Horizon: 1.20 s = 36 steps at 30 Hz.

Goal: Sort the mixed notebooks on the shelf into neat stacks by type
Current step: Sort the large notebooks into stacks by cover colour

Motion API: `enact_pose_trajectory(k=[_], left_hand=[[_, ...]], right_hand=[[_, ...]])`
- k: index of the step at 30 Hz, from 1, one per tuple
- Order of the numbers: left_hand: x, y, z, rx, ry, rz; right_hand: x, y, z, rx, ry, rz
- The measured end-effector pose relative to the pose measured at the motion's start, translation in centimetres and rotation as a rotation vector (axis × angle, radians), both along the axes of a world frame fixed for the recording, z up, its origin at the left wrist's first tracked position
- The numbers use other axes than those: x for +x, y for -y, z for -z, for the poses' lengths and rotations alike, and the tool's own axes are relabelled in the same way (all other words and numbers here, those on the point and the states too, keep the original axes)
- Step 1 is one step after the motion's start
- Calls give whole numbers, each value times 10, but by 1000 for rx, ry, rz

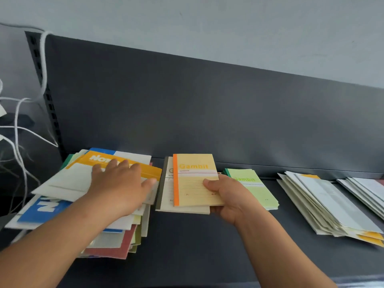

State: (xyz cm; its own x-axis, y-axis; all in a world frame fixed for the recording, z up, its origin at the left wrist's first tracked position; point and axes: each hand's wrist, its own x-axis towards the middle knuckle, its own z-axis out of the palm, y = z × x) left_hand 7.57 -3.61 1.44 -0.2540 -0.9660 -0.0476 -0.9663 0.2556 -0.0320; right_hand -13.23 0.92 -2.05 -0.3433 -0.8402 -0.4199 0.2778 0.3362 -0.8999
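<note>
A messy mixed pile of notebooks (68, 183) lies at the left of the dark shelf (197, 235), with yellow, blue, white and red covers. My left hand (118, 183) rests flat on top of that pile, fingers spread. My right hand (226, 196) grips a yellow Gambit notebook (193, 177) with an orange spine, thumb on its cover, together with a cream notebook (166, 196) with a grey spine under it. A small stack of green Gambit notebooks (255, 188) sits just right of my right hand.
Further right lie a fanned stack of white-backed notebooks (326, 204) and another pale stack (365, 190) at the frame edge. The shelf's dark back panel (207, 113) rises behind. White cords (20, 125) hang at the far left.
</note>
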Motion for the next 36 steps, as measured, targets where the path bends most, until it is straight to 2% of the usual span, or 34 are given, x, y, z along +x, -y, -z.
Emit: enact_pose_trajectory(k=[3,6,9,12,14,17,24,27,30,33,36], left_hand=[[-52,-20,-7,-44,-354,119],[-106,-31,-7,152,-678,101],[-147,-32,6,370,-979,-47],[-177,-32,18,514,-1172,-159],[-198,-29,26,505,-1227,-171],[-225,-23,39,390,-1171,-154],[-246,-19,60,136,-693,-171],[-246,-21,60,92,-600,-110],[-241,-25,58,7,-525,-27],[-228,-27,51,-85,-486,26],[-204,-23,43,-173,-407,52]], right_hand=[[-37,-10,-5,-30,-33,3],[-76,-22,-9,-62,-24,9],[-113,-30,-7,-72,-23,7],[-149,-34,0,-65,-84,0],[-170,-33,3,-66,-175,-9],[-194,-26,8,-79,-390,-42],[-206,-10,31,23,-637,-173],[-207,-7,35,41,-715,-215],[-205,-7,28,48,-952,-249],[-188,-7,16,-16,-1198,-278],[-155,-4,3,-173,-1316,-320]])
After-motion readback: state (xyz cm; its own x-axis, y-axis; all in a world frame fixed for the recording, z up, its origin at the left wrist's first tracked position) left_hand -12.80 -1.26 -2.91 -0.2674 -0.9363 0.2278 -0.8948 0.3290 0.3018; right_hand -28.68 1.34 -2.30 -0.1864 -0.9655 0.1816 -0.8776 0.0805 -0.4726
